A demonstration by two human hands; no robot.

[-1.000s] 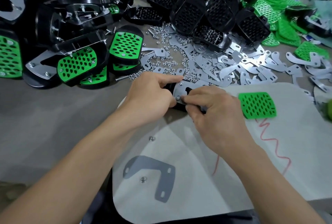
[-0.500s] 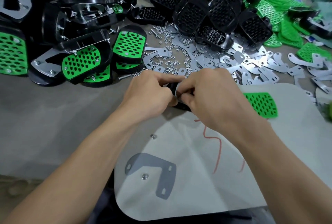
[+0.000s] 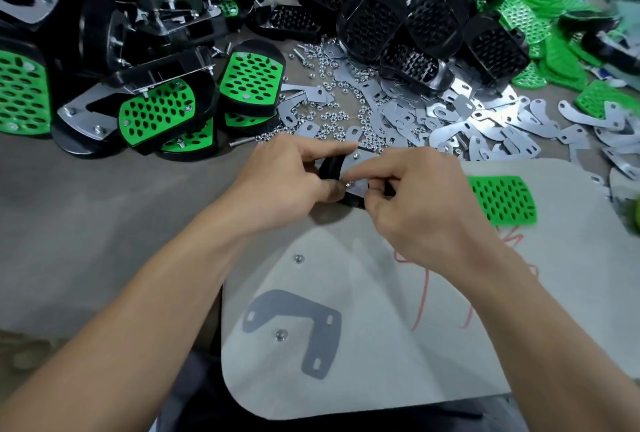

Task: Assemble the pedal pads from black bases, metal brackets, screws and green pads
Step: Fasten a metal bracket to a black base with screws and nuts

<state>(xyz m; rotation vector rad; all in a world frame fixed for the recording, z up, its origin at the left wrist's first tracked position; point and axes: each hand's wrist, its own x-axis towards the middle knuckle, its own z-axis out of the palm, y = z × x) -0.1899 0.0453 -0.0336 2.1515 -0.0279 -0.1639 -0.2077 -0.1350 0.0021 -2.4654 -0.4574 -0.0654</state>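
Head camera: my left hand [image 3: 284,186] grips the black plastic pedal base [image 3: 330,168] held between my hands. My right hand [image 3: 426,203] hid the flat silver metal bracket [image 3: 360,172] a moment ago. It has rolled back and now pinches the bracket's near corner at the small silver screw [image 3: 348,184], so I judge I'm mid-tightening. The perforated green pad [image 3: 502,199] waits just right of that hand.
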